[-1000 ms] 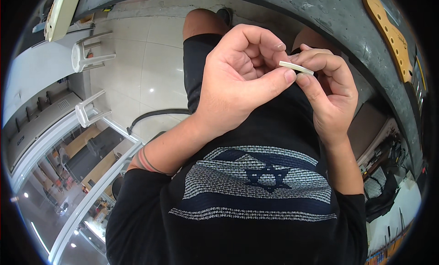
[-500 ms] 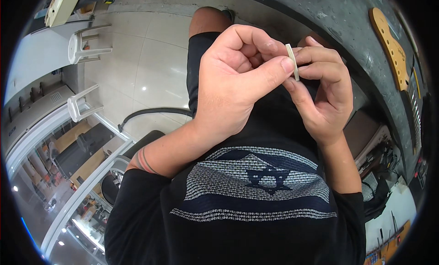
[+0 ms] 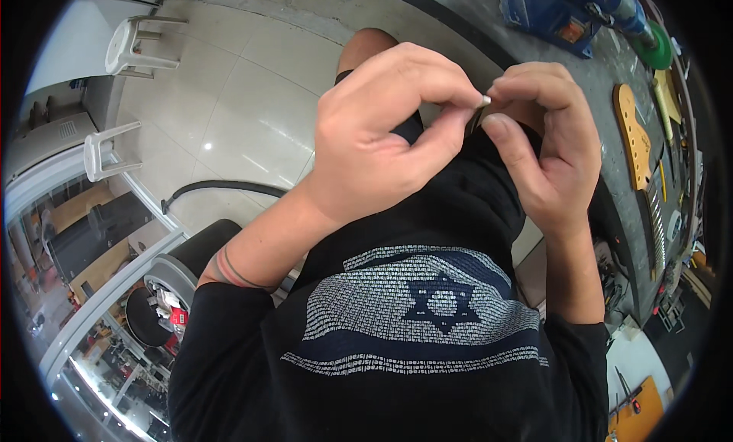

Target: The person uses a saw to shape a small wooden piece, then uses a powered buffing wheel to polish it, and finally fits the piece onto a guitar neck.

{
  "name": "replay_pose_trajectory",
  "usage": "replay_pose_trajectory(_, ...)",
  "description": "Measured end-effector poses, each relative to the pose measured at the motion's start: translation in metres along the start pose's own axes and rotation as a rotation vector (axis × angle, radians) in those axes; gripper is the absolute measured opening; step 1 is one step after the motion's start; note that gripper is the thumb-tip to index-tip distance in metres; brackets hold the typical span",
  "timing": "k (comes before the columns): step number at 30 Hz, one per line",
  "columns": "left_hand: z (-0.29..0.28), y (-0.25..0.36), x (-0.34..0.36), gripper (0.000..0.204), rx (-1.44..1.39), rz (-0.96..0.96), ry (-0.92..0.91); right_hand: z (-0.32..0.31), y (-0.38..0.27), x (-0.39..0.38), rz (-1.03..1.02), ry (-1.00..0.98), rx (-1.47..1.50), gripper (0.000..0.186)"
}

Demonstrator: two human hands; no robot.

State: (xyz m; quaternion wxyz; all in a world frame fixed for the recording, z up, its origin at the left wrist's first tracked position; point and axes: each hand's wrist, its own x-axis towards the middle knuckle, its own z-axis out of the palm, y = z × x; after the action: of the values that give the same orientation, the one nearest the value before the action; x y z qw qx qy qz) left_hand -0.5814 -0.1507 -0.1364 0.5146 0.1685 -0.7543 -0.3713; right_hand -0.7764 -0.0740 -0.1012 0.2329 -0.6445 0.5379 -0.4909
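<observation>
A small off-white strip that looks like a guitar nut (image 3: 485,101) is pinched between the thumb and index finger of my left hand (image 3: 385,133). It shows almost end-on, and most of it is hidden behind the fingertips. Close beside it is my right hand (image 3: 556,152), with its thumb apart from its curled fingers and nothing visible between them. The right fingertips are near the strip's end; I cannot tell whether they touch it. Both hands are raised in front of my black shirt, above my lap.
On the grey workbench to the right lies a guitar neck (image 3: 632,137) with a wooden headstock. Farther back are a blue tool (image 3: 546,18) and a green disc (image 3: 655,51). White plastic chairs (image 3: 124,51) and a black hose (image 3: 221,185) are to the left, above a bin (image 3: 145,314) holding rubbish.
The strip has turned from broadside to nearly end-on in my left fingers. My right thumb and fingers have come away from it and spread. The view has shifted, showing more of the bench.
</observation>
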Motion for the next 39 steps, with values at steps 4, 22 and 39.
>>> replay_pose_trajectory(4,-0.007,-0.001,0.003,0.026,0.003,0.055,0.010,0.010,-0.002,0.004,-0.064,0.001,0.009,0.026)
replay_pose_trajectory(22,-0.013,-0.022,0.052,0.014,0.112,-0.078,0.087,-0.037,0.010,0.049,-0.285,0.117,-0.483,0.033)
replay_pose_trajectory(39,-0.003,-0.052,0.080,0.009,-0.021,-0.342,0.220,-0.083,0.036,0.082,-0.205,0.024,-1.210,0.106)
